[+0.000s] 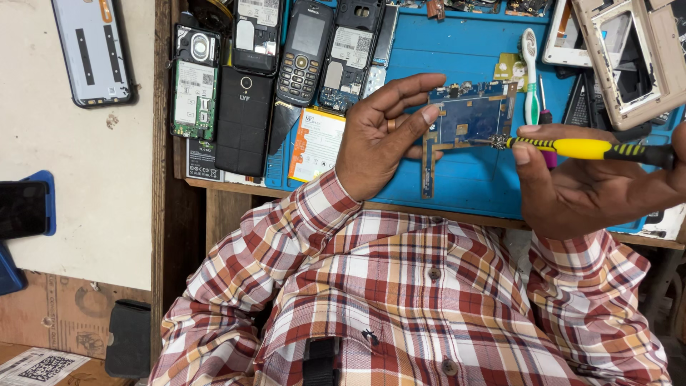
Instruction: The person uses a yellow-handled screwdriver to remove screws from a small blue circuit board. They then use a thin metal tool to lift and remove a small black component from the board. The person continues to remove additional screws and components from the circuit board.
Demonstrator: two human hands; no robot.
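Plaid cloth in red, white and tan fills the near part of the view: the shirt sleeves point(400, 286) of the person wearing the camera. From the sleeves both hands reach forward over the edge of a wooden bench point(229, 207).

A blue circuit board point(468, 121) is held off the bench by the left hand point(382, 139); the thumb and fingers are closed on the board's left edge, and a narrow strip of the board hangs down below the fingers. Just to the right of that hand, a screwdriver point(593, 149) with a yellow and black handle is gripped by the right hand point(593, 182), the thumb under the handle and a fingertip resting on top near the metal collar. The tip is pointed leftward and appears to touch the board's lower right area; whether it sits in a screw head cannot be told.

For the step to go well, it is judged that the board should be kept pinched firmly and level, the driver held in line with the screw rather than slanted, and light pressure applied so the tip is not allowed to slip across the components.

Beyond the hands, a blue work mat point(457, 50) is spread on the bench. Past the left hand, several opened phones and a keypad phone point(304, 53) are laid in a row, with a flat battery point(314, 143) nearer. Past the right hand, a white and green toothbrush point(530, 71) and a beige tablet frame point(629, 57) are seen.
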